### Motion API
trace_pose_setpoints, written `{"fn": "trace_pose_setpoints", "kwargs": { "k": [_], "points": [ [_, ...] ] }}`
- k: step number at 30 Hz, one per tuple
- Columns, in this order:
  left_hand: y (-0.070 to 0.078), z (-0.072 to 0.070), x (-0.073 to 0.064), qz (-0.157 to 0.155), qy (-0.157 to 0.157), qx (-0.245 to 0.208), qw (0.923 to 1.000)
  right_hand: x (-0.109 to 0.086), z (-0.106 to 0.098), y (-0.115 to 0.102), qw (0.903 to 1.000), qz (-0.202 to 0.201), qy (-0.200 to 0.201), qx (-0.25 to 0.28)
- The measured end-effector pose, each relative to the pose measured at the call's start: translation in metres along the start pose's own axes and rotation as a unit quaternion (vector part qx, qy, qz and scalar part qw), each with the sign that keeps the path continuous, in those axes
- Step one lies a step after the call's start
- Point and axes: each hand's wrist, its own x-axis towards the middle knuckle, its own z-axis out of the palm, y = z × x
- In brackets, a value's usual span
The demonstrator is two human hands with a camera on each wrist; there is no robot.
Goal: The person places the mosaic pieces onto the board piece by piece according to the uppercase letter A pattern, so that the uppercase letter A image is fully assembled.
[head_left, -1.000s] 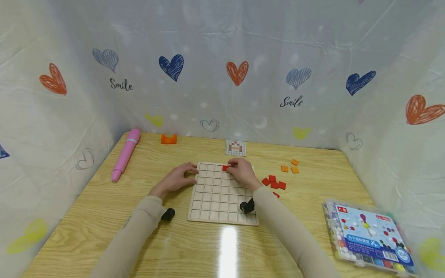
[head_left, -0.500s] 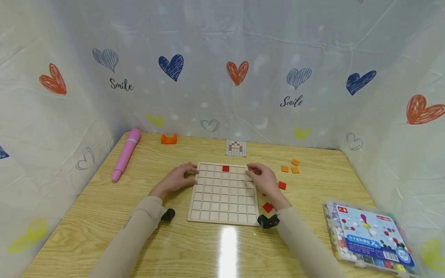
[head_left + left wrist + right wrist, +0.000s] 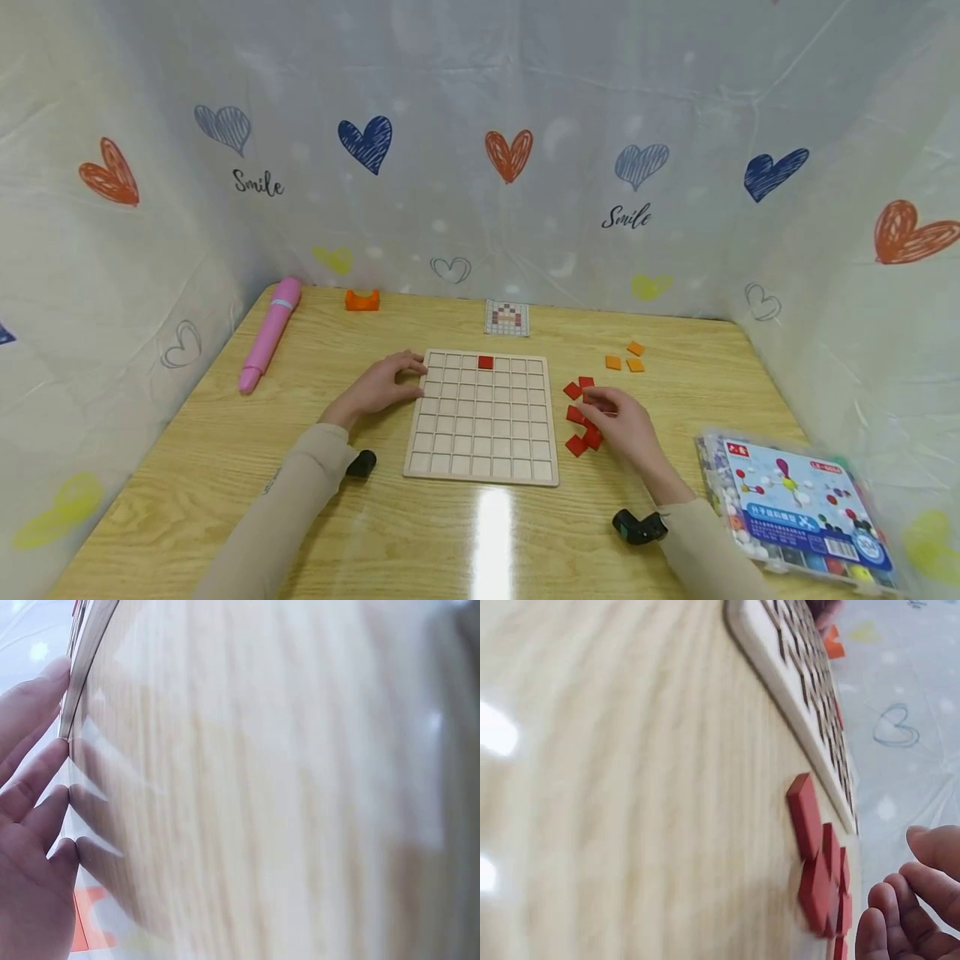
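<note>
A pale wooden grid board (image 3: pixel 482 425) lies on the table, with one red square tile (image 3: pixel 486 362) in a cell of its far row. My left hand (image 3: pixel 378 387) rests at the board's left edge, thumb and fingers spread. In the left wrist view, the fingertips (image 3: pixel 60 746) touch the board's side. My right hand (image 3: pixel 624 427) hovers at the loose red tiles (image 3: pixel 576 446) right of the board and covers part of them. In the right wrist view its thumb and fingers are loosely bent and apart, with nothing between them, beside the red tiles (image 3: pixel 817 892).
Several orange tiles (image 3: pixel 635 365) lie at the back right. A small pattern card (image 3: pixel 507 318) lies behind the board. An orange holder (image 3: pixel 362 301) and a pink stick-shaped object (image 3: pixel 270 337) are at the back left. A clear molecular model box (image 3: pixel 806 508) sits at the front right.
My right hand has let go of the red tile in the board's far row, then moved right and nearer to me, over the loose red tiles. My left hand has stayed put.
</note>
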Motion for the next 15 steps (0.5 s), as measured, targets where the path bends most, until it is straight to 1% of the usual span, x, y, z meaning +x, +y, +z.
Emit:
{"fn": "trace_pose_setpoints", "kwargs": {
  "k": [4,8,15],
  "points": [
    [-0.001,0.0,0.0,-0.001,0.001,0.001,1.0,-0.011,-0.008,0.008,0.9997,0.009,-0.005,-0.023],
    [-0.001,0.0,0.0,0.002,0.002,0.003,1.0,-0.02,-0.012,0.016,0.9993,0.008,-0.007,-0.036],
    [-0.002,0.0,0.001,0.001,-0.001,0.004,1.0,-0.034,-0.015,0.023,0.9973,0.005,-0.026,-0.068]
  ]
}}
